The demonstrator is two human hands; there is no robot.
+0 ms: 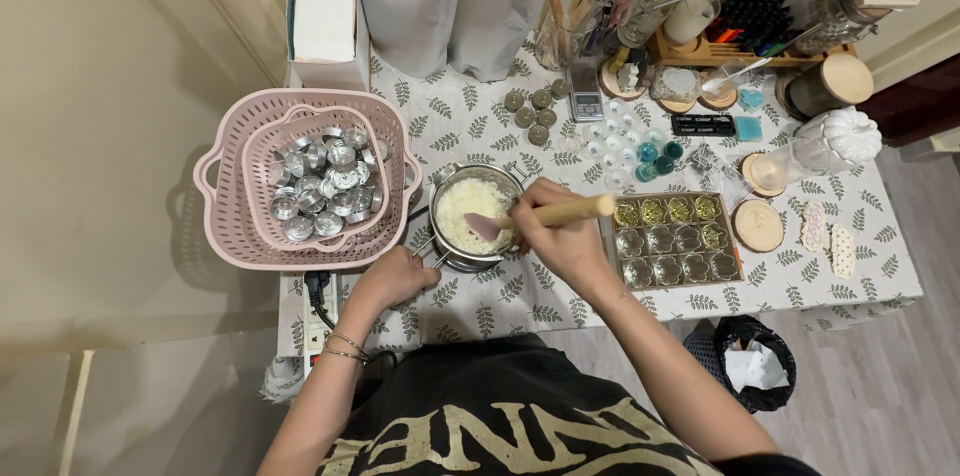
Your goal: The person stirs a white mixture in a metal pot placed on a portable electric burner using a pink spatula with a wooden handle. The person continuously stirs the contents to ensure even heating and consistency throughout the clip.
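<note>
Near the tabletop's front edge, left of centre: a small round metal pot [470,218] of white wax flakes is sitting.
Right hand [560,236]: is gripping the wooden-handled pink spatula [540,216], its blade dipping into the flakes.
Left hand [395,279]: is closing on the pot's handle, steadying it.
Stirring well: it is probably worth keeping strokes low and slow so that flakes are not spilling over the rim.

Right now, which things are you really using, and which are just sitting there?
In use:
right hand
spatula
pot of white flakes
left hand by the pot handle

Just sitting:
pink basket of metal cups
tray of glass moulds
wooden coasters
silver pouches
</note>
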